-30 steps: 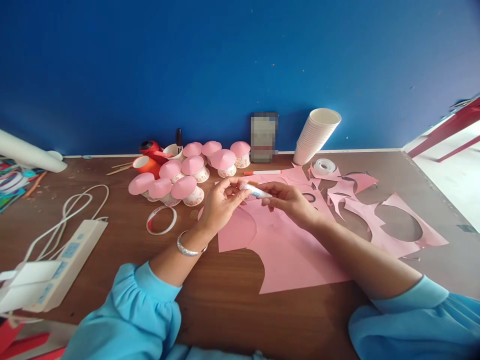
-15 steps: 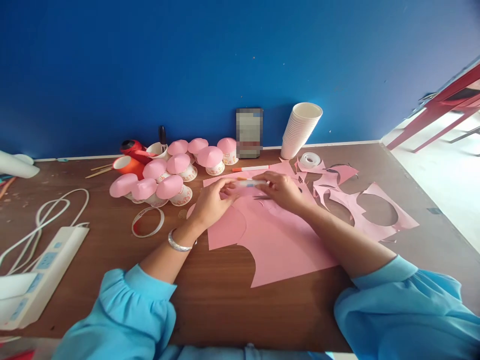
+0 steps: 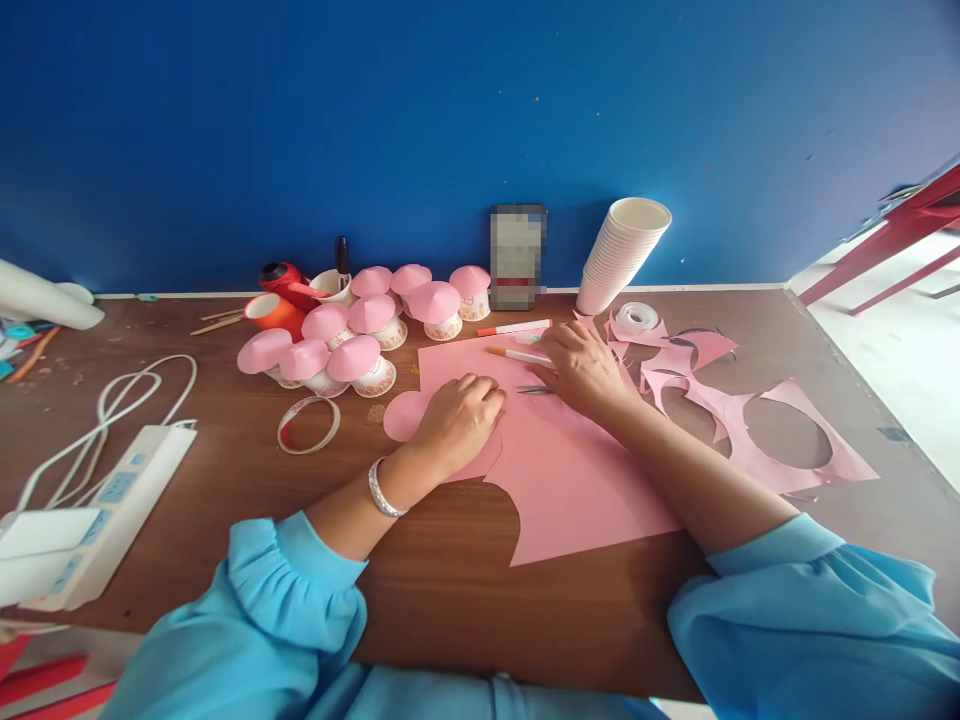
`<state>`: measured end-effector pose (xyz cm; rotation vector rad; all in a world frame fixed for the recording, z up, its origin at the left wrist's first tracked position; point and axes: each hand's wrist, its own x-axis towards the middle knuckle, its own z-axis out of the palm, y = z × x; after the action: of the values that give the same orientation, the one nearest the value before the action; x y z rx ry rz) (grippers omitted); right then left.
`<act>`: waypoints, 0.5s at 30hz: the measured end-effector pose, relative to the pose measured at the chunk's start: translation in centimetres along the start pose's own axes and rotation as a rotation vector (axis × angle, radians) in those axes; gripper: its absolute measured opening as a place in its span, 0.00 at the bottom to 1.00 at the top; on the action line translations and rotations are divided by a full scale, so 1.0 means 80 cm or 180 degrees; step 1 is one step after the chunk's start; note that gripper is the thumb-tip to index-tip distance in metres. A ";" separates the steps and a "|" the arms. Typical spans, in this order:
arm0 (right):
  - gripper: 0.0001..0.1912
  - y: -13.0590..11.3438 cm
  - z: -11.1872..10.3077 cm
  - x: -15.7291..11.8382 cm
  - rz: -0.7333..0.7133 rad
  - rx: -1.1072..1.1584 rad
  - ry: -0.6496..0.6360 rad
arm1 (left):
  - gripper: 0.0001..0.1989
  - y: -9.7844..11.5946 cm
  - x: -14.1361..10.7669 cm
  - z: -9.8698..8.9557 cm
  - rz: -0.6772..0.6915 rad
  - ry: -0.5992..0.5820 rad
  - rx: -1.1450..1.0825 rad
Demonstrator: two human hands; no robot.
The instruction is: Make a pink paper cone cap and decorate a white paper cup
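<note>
A large pink sheet (image 3: 585,500) with curved cut edges lies on the brown table. My left hand (image 3: 461,425) rests over its left part with the fingers curled down; whatever is under them is hidden. My right hand (image 3: 581,360) is closed at the end of a white marker with an orange tip (image 3: 517,354), near the sheet's back edge. Another orange-and-white marker (image 3: 514,328) lies just behind. Scissors (image 3: 534,389) show only their blades beside my right hand. A small pink disc (image 3: 405,415) sits left of my left hand.
Several small cups with pink cone tops (image 3: 371,314) stand at the back left. Behind are a phone (image 3: 517,258) and stacked white cups (image 3: 622,255). Pink scraps (image 3: 735,425) and a tape roll (image 3: 636,318) lie right. A power strip (image 3: 112,515) and tape ring (image 3: 308,425) are left.
My left hand has left the marker and moved down toward me over the sheet. My right hand remains at the marker. The camera view has shifted slightly.
</note>
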<state>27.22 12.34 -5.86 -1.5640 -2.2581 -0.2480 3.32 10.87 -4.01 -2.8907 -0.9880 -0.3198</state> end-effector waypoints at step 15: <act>0.15 -0.004 -0.021 0.063 -0.0125 -0.0489 -0.0547 | 0.10 0.005 -0.001 0.005 0.0024 -0.0181 0.0382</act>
<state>25.68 16.00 -2.29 -1.6768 -2.4548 -0.3157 3.57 10.52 -4.38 -2.8088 -0.9687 -0.1724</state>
